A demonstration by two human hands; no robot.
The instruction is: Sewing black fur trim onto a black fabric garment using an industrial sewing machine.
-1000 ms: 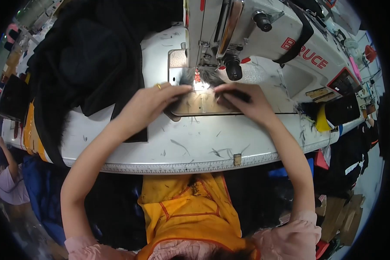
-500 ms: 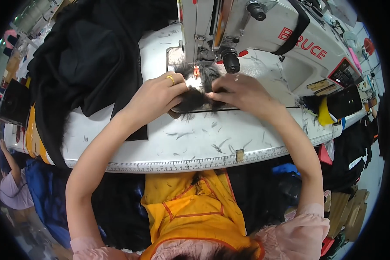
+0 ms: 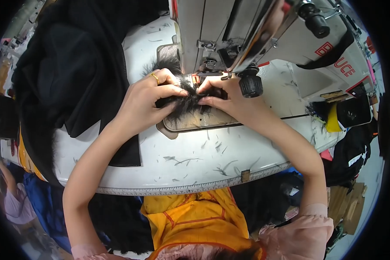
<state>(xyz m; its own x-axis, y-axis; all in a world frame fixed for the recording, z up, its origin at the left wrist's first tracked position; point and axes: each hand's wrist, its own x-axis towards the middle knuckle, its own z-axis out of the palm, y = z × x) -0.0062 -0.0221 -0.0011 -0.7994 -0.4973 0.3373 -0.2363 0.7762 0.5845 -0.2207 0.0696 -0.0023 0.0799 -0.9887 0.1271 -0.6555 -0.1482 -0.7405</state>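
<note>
A fluffy piece of black fur trim (image 3: 184, 104) lies under the needle area of a white sewing machine (image 3: 264, 47). My left hand (image 3: 149, 95), with a gold ring, pinches the fur on its left side, thumb and fingers closed. On the other side, my right hand (image 3: 227, 95) pinches the fur between thumb and forefinger, just left of a black knob (image 3: 251, 82). The machine's lamp lights the strip between my fingertips. The fur hides the presser foot and the needle tip.
Black cloth (image 3: 73, 73) is heaped at the left of the white table (image 3: 195, 151). Loose fur wisps are scattered on the tabletop, and a measuring tape (image 3: 190, 188) runs along its near edge. A dark box with yellow (image 3: 353, 113) stands at the right. Another person's arm (image 3: 6, 175) shows at far left.
The view has come nearer to the machine. My hands have parted slightly from their grip and rearranged their fingers on the fur, so more of it shows between them.
</note>
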